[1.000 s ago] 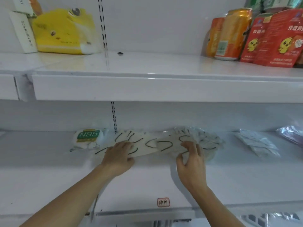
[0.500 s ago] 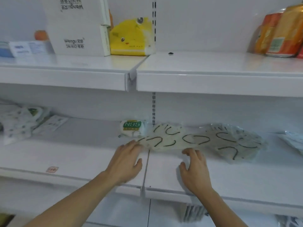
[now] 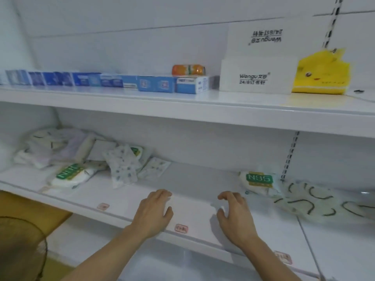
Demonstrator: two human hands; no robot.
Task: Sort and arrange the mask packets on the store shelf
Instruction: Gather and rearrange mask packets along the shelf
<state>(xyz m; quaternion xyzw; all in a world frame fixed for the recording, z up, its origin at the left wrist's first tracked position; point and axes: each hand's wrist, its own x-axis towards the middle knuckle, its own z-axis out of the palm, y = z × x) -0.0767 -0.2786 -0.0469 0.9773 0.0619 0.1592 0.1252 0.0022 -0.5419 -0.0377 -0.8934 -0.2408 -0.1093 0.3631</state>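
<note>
— Head view: what are the hands doing?

— Both hover low over the front of the middle shelf [image 3: 188, 203]. The left hand [image 3: 152, 213] has its fingers loosely bent, palm down, holding nothing. The right hand [image 3: 235, 216] is the same, fingers loosely curled with the thumb apart, and its grip is empty too.

— Where are the mask packets?

— Just right of the right hand lies an N95 packet [image 3: 258, 180], green label upside down. Beyond it, farther right, a clear packet [image 3: 312, 201] with dark ear loops lies flat; the two look to be touching. Well left of the left hand sits a heap [image 3: 60, 149] of mixed packets, with a second N95 packet [image 3: 71, 175] at its front and a dotted packet [image 3: 122, 167] leaning beside it.

— And above the hands?

— On the upper shelf [image 3: 182, 106]: a row of blue boxes [image 3: 121, 82], an orange can [image 3: 188, 69] lying behind them, white boxes [image 3: 257, 76], and a yellow pack [image 3: 322, 74] at the right.
</note>
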